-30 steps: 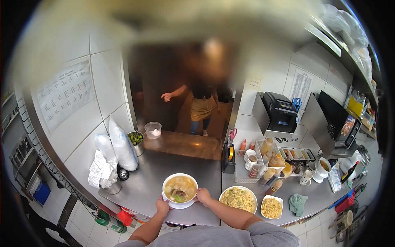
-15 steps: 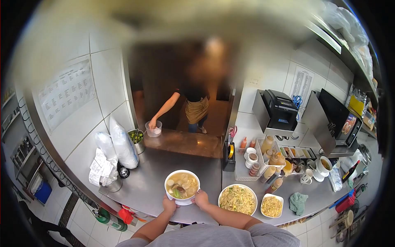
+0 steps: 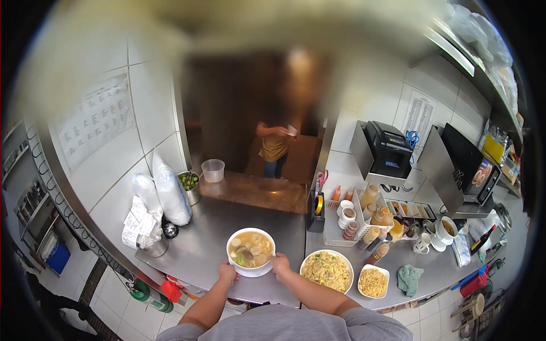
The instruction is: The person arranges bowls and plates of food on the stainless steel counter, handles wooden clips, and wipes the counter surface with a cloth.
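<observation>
A white bowl of noodle soup rests on a white plate at the front of the steel counter. On its left edge my left hand has its fingers closed on the plate. My right hand grips the plate's right edge. To the right stand a large round bowl of fried rice and a smaller square bowl of fried rice.
Beyond the wooden ledge, holding a clear tub, a person stands. Left are plastic bags and a pot of green fruit. Right are a sauce basket, a printer and a green cloth.
The person beyond the ledge reached into the clear tub, then stepped back with something white in hand; the tub now looks empty. My hands and the soup bowl have shifted only slightly.
</observation>
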A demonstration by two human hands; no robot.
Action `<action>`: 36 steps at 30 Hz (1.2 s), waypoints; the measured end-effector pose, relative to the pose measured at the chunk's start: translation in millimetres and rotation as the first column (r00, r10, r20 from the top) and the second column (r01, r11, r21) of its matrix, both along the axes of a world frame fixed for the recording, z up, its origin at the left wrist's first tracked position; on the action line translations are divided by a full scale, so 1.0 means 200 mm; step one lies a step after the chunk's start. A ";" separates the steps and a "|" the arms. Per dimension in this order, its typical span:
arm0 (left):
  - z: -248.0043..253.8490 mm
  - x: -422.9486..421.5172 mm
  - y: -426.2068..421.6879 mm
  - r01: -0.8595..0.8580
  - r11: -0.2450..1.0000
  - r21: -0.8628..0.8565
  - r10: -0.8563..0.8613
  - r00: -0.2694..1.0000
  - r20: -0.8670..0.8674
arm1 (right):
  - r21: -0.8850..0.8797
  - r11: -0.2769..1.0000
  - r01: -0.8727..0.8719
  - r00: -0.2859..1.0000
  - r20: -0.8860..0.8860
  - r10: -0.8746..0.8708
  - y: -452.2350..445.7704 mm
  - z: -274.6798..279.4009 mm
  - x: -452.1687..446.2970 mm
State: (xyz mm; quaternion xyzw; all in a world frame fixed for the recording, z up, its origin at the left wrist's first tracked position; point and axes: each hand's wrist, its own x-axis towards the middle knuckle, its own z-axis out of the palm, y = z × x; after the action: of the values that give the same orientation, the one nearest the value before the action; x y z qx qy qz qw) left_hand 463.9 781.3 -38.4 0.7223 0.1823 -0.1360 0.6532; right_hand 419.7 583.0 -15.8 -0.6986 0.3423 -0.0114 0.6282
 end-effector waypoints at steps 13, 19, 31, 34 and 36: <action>0.23 0.29 -0.16 0.056 0.887 0.459 -0.273 0.865 0.420 | -0.401 0.916 0.019 0.984 0.171 0.054 -0.01 0.00 0.31; 0.22 0.28 -0.17 0.014 0.763 0.646 -0.375 0.823 0.426 | -0.452 0.890 0.063 0.976 0.214 0.039 -0.01 0.02 0.29; 0.27 0.26 -0.16 0.135 0.573 0.808 -0.547 0.797 0.255 | -0.421 0.903 0.089 0.982 0.188 -0.010 -0.02 -0.03 0.31; 0.28 0.25 -0.16 0.142 0.572 0.808 -0.548 0.799 0.248 | -0.451 0.889 0.080 0.983 0.184 0.004 -0.03 -0.03 0.31; 0.27 0.26 -0.17 0.133 0.563 0.816 -0.549 0.798 0.249 | -0.426 0.902 0.079 0.982 0.190 0.004 -0.03 -0.04 0.31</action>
State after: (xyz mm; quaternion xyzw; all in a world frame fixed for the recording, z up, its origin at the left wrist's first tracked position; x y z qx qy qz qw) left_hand 515.0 747.9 16.2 0.9590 -0.0937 0.0083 0.2674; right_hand 482.4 576.3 -23.7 -0.8093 0.2843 -0.1641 0.4870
